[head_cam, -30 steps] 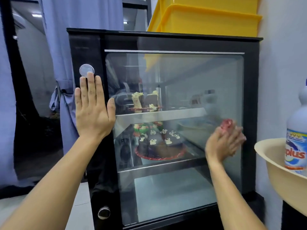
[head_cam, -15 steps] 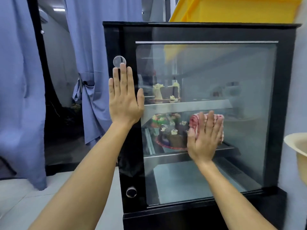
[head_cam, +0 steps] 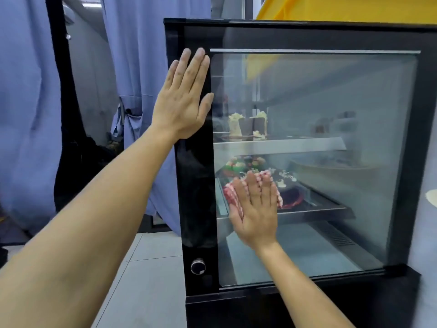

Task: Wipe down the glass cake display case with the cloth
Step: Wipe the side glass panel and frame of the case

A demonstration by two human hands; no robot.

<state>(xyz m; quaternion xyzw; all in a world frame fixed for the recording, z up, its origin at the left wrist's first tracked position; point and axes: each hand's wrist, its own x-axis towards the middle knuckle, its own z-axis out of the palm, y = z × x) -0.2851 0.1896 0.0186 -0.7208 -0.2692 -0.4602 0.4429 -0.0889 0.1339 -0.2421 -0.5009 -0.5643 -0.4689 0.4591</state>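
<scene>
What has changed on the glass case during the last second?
The right hand slid the cloth leftward across the glass, from the right edge to the lower left. The left hand stayed flat on the black frame.

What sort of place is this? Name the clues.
Probably a bakery or cake shop's work area: a glass display case holding cakes, yellow crates on top, blue curtains behind.

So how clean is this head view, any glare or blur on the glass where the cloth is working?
Head view: reflections haze the glass pane, a yellow one at top; the right side and the cakes look soft; the right hand and red-white cloth are slightly motion-blurred; wide-angle bends the black frame; the left hand is sharp.
</scene>
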